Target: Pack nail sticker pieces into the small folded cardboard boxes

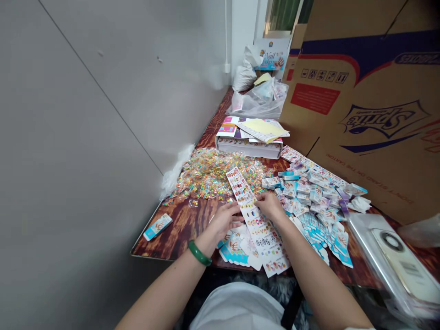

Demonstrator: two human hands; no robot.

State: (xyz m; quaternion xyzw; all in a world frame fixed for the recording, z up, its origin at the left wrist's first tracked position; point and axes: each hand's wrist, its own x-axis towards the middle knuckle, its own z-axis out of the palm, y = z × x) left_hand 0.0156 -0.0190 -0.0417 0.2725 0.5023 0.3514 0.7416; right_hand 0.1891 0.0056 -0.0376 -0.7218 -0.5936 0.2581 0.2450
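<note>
A long white strip of nail stickers [256, 223] lies lengthwise on the dark wooden table [182, 227], reaching from the table's front edge towards the middle. My left hand [225, 219], with a green bangle on its wrist, pinches the strip's left edge. My right hand [271, 205] grips the strip's right edge, fingers curled. Under the strip and my hands lie several flat blue-and-white packets [235, 252].
A pile of small clear colourful sachets [209, 174] lies behind the strip. Blue-and-white small boxes [309, 188] are heaped to the right. A white box of sheets [250, 137] stands further back, plastic bags behind it. A big cardboard carton [374, 105] walls the right side. A phone [402, 259] lies at right.
</note>
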